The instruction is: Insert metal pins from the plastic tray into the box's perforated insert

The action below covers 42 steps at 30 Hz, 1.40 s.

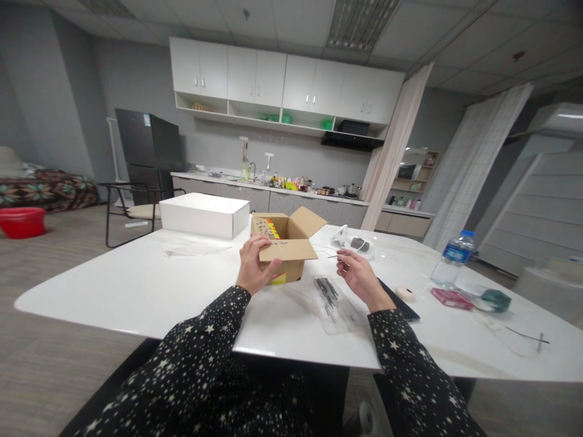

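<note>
My left hand is closed on the near left corner of an open cardboard box, fingers over the top and thumb against the front flap. Inside the box, on its left, are red and yellow packs; the rest of the interior is partly hidden by the flap. To the right of the box, my right hand pinches a thin, light-coloured rod between thumb and fingertips, raised above the table. Below, between the hands, several slim dark rods lie in a clear plastic tray.
A white box stands at the back left of the white table. A white device sits behind my right hand. On the right are a dark flat object, a water bottle, a pink packet and glasses.
</note>
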Motion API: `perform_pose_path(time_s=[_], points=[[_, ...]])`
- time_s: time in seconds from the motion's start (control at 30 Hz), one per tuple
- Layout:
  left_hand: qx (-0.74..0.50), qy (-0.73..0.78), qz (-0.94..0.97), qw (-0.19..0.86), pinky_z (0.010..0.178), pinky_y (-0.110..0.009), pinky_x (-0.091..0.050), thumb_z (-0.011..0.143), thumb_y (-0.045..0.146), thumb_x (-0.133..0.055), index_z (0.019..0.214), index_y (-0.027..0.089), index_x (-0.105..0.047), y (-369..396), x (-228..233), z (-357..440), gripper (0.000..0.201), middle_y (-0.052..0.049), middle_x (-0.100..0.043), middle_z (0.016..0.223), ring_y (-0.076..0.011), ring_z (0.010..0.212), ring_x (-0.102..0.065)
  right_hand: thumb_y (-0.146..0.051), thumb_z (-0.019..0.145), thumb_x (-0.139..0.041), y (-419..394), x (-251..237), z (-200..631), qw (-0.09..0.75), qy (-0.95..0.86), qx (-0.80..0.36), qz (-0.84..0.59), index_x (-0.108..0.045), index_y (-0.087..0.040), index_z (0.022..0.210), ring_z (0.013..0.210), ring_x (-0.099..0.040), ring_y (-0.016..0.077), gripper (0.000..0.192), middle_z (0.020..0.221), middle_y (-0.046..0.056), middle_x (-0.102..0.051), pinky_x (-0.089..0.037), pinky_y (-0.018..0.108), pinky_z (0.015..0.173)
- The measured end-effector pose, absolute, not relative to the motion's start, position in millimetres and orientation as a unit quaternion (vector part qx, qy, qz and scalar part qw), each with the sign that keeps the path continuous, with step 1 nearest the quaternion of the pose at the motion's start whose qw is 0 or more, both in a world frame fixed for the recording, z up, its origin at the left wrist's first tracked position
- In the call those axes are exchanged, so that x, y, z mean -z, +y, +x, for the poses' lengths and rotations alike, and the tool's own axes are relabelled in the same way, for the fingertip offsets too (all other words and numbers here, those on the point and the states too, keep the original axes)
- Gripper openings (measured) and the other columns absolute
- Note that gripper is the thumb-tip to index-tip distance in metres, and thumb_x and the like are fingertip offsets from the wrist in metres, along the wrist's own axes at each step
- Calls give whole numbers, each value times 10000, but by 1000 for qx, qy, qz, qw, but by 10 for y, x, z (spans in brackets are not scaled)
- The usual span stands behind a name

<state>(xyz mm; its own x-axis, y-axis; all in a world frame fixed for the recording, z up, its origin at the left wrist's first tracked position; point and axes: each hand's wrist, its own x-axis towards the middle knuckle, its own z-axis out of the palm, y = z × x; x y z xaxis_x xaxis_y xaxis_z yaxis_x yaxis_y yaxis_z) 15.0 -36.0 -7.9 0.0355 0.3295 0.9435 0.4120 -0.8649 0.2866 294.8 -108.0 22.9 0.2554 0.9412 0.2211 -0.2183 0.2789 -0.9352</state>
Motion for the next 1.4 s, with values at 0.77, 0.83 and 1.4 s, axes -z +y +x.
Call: perform_pose_path(time_s=[0.77,0.83,1.4], points=[[647,-250,-719,44,1101,-506,-413,881,468,-619,1158,216,-550,-347,83,144,379,-115,-617,1212,-296,1246,-555,-157,783,-748,-845,-945,2203,672,-491,-462,-307,-711,-128,815,597,-687,119,56,736,63,-746,-570,209,589],[646,-251,-720,40,1100,-510,-414,880,465,-619,1156,216,-552,-354,79,143,378,-117,-618,1214,-295,1240,-559,-87,807,-685,-831,-995,2130,662,-478,-492,-303,-700,-123,803,634,-714,137,40,725,75,-751,-597,215,636],[648,-245,-720,35,1090,-516,-421,879,446,-622,1147,214,-560,-364,68,144,360,-118,-618,1215,-292,1223,-566,-325,651,-868,-578,-937,1987,634,-563,-404,-344,-714,-148,775,460,-488,55,265,592,-29,-642,-379,167,408]])
